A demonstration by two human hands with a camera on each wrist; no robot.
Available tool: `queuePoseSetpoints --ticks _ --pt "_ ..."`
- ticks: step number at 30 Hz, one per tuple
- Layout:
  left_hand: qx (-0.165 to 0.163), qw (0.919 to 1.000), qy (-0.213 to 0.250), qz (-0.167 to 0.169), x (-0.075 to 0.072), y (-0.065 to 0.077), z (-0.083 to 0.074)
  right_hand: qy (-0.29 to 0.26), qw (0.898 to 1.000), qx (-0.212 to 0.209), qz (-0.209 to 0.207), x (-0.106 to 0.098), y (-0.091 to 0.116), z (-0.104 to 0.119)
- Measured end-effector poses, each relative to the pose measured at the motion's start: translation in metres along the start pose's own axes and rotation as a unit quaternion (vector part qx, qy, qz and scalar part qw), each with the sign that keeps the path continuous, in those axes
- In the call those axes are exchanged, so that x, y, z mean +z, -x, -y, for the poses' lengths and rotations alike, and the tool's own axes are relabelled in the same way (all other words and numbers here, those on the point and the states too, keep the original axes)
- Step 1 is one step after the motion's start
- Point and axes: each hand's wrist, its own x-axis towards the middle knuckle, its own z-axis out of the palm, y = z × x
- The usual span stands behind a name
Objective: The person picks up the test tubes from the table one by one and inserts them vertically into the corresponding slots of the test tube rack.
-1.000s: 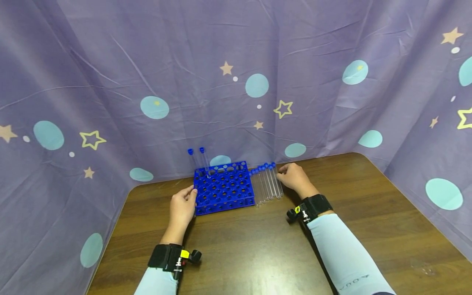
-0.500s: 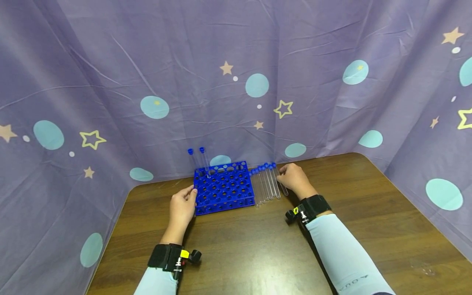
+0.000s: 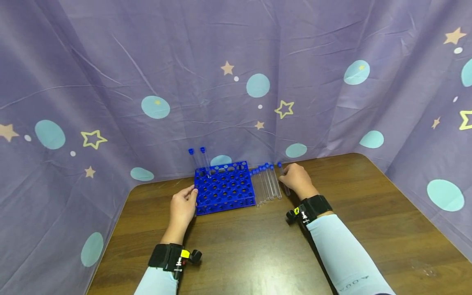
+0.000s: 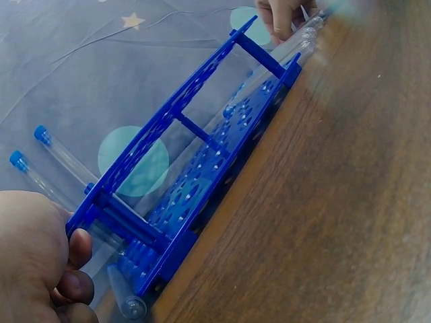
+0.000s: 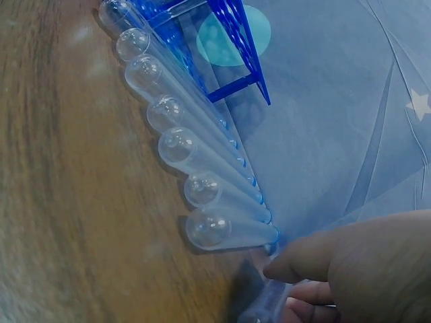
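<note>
Near the tabletop's far edge, a loose tube is now freed from the row, pinched by the right hand's fingers, the rack gripped by the left hand's curled ones.

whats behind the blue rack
In the head view, the purple curtain, one turquoise spot showing above the blue rack; any table directly behind is covered by the rack and can't be seen.

A purple curtain is hanging behind and beside a brown table, showing blue spots, white dots, tan stars and yellow star outlines. Light is gleaming on the wood.
</note>
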Motion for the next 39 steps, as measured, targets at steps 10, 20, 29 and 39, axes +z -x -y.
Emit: queuePoseSetpoints --ticks 10,20,29,39 --pt "0.000 1.0000 0.002 -0.002 0.0005 -0.0007 0.0003 0.010 1.000 0.021 -0.002 -0.0004 -0.0001 -0.0009" --pt "0.005 1.0000 0.002 -0.006 -0.0004 0.0001 -0.0015 0.015 1.000 0.027 0.003 0.0018 -0.0018 -0.0021" --pt "0.016 0.9998 0.007 -0.011 -0.0001 0.0007 -0.0003 0.013 1.000 0.022 -0.002 0.0003 0.0002 -0.0016" --pt "0.025 0.9995 0.011 -0.014 -0.0009 0.0015 -0.0022 -0.006 1.000 0.022 -0.012 0.0012 -0.0015 -0.0034"
